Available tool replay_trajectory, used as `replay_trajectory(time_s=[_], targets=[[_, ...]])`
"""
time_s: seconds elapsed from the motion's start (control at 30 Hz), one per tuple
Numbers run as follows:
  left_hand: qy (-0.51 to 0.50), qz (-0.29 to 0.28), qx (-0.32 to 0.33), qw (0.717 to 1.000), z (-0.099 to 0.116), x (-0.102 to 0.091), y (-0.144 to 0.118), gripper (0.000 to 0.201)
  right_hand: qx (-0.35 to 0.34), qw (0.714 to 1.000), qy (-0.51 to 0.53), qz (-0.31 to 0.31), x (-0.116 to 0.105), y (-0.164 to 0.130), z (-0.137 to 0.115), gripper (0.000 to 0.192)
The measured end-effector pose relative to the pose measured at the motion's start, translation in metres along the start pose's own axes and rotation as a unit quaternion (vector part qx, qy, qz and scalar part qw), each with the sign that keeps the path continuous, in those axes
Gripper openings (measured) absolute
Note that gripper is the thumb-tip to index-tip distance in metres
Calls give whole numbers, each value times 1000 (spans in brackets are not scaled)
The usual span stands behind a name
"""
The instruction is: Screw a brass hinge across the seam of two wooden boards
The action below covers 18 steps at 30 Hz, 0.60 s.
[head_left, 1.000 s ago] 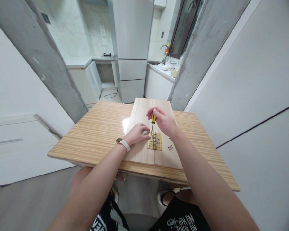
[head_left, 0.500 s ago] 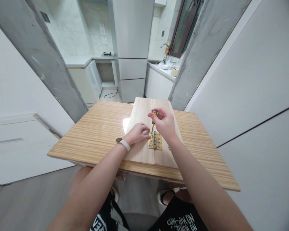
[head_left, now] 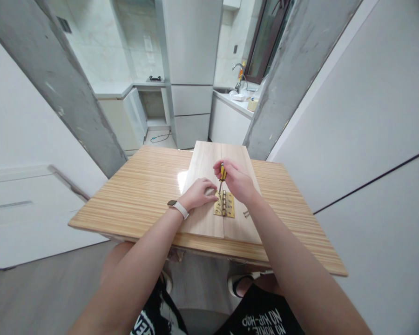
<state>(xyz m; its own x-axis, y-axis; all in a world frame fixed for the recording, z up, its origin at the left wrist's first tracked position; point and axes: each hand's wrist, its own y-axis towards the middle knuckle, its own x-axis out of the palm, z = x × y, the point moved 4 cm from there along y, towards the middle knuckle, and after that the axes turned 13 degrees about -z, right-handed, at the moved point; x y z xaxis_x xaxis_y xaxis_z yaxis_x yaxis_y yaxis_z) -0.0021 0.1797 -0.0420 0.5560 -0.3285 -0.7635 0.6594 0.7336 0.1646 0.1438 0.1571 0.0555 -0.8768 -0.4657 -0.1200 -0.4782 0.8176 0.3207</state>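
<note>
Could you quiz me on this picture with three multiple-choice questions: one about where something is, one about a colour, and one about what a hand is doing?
1. Where does the small brass hinge lie?
A. across the seam of the two pale wooden boards
B. on the floor
C. on the kitchen counter

2. What colour is the handle of the yellow-and-black screwdriver?
A. red
B. yellow with black
C. white

3. What is the right hand doing?
A. resting open on the striped wooden table
B. hanging free in the air
C. gripping the screwdriver, tip down at the hinge

Answers:
1 A, the hinge straddles the line where the boards meet.
2 B, yellow shows between the fingers.
3 C, the fingers wrap the handle, while the left hand with the wristwatch presses flat on the board beside the hinge.
</note>
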Motion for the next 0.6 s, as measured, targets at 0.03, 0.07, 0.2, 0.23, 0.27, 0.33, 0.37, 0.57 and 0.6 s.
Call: replay_trajectory(time_s=[0.03, 0.07, 0.2, 0.23, 0.27, 0.33, 0.37, 0.57, 0.6], targets=[[-2, 1, 3, 1000, 0, 0, 0, 34, 1, 1000, -3, -9, 2, 0, -1, 45], [-5, 2, 9, 1000, 0, 0, 0, 34, 1, 1000, -7, -15, 5, 0, -3, 44], [-7, 5, 28, 1000, -1, 0, 1, 33, -5, 1000, -15, -4, 14, 0, -9, 40], [-6, 6, 27, 1000, -1, 0, 1, 33, -5, 1000, -13, 8, 15, 0, -10, 39], [-6, 8, 23, 1000, -2, 0, 1, 33, -5, 1000, -11, 23, 15, -1, -10, 38], [-4, 7, 14, 1000, -2, 1, 0, 35, -1, 999, -13, 52, 14, -1, -8, 38], [-3, 6, 11, 1000, -2, 1, 0, 35, 1, 998, -17, 64, 13, -2, -7, 38], [-3, -2, -1, 1000, -1, 0, 0, 36, -19, 994, 1, 104, 8, -2, -5, 44], [-2, -3, -1, 1000, -1, 0, 0, 37, -25, 994, 11, 105, 9, -1, -6, 46]])
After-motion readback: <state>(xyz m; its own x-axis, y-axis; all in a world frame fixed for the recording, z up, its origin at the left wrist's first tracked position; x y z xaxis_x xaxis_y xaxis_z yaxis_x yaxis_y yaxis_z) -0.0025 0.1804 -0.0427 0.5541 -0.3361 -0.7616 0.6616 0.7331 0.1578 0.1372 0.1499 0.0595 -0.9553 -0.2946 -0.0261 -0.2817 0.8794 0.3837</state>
